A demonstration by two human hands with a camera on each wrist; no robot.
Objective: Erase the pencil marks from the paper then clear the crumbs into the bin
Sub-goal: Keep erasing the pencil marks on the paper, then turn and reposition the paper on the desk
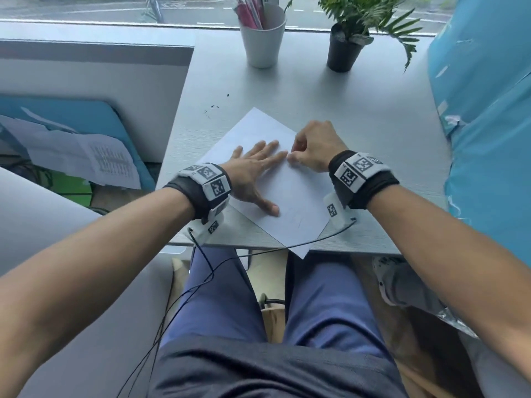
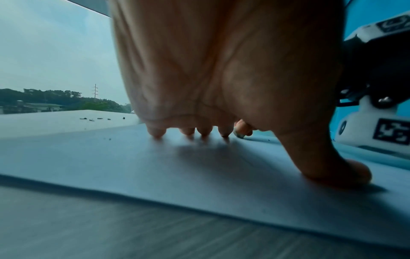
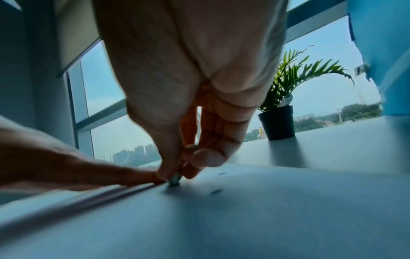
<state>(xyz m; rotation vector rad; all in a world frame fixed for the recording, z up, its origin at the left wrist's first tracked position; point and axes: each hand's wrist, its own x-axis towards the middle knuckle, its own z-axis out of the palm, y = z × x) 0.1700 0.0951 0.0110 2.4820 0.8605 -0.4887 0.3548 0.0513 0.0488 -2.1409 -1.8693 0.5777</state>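
A white sheet of paper (image 1: 298, 193) lies turned at an angle on the grey desk, one corner hanging over the front edge. Faint pencil marks (image 1: 297, 221) show near its lower end. My left hand (image 1: 255, 168) lies flat on the paper with straight, spread fingers (image 2: 156, 132). My right hand (image 1: 313, 145) sits just right of those fingertips, pinching a small grey eraser (image 3: 174, 179) whose tip presses on the paper. Dark crumbs (image 1: 212, 110) lie on the desk beyond the paper's far left edge; a few crumbs (image 3: 216, 191) also lie on the sheet.
A white cup of pens (image 1: 262, 35) and a potted plant (image 1: 344, 47) stand at the back of the desk (image 1: 373, 116). Blue plastic sheeting (image 1: 488, 110) rises along the right edge. A low partition and loose papers (image 1: 86, 156) are at the left. No bin is in view.
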